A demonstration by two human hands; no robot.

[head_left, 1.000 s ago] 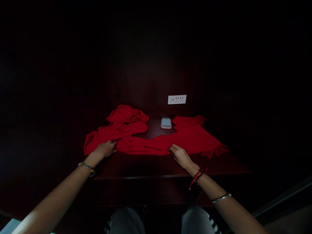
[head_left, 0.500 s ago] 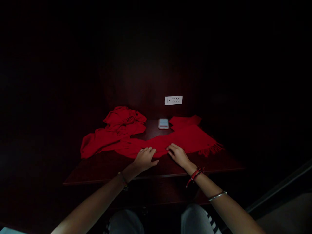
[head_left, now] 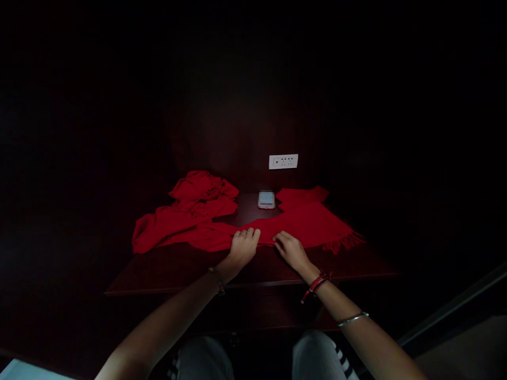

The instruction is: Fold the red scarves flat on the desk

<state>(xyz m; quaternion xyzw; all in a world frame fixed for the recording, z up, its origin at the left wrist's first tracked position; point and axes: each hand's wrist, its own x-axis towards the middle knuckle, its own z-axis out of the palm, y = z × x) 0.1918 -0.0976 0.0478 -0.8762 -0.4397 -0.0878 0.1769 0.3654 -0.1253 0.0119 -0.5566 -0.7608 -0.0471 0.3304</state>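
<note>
A long red scarf (head_left: pixel 312 224) with a fringed right end lies across the dark desk. Its left part is heaped and crumpled toward the back, while the right part is spread flatter, with a folded piece behind. At the middle of the front edge, my left hand (head_left: pixel 244 248) has its fingers curled over the gathered cloth. Just to the right, my right hand (head_left: pixel 292 250) pinches the same edge between bent fingers. A short stretch of scarf shows between the two hands.
A phone-like device (head_left: pixel 266 200) with a lit, blurred screen stands behind the scarf. A white socket plate (head_left: pixel 283 161) is on the back wall. The dark wooden desk (head_left: pixel 166 269) has its front edge near my knees (head_left: pixel 320 356).
My left hand let go of the scarf farther left, moved right to the middle and closed on the cloth there. My right hand stayed at the scarf's edge.
</note>
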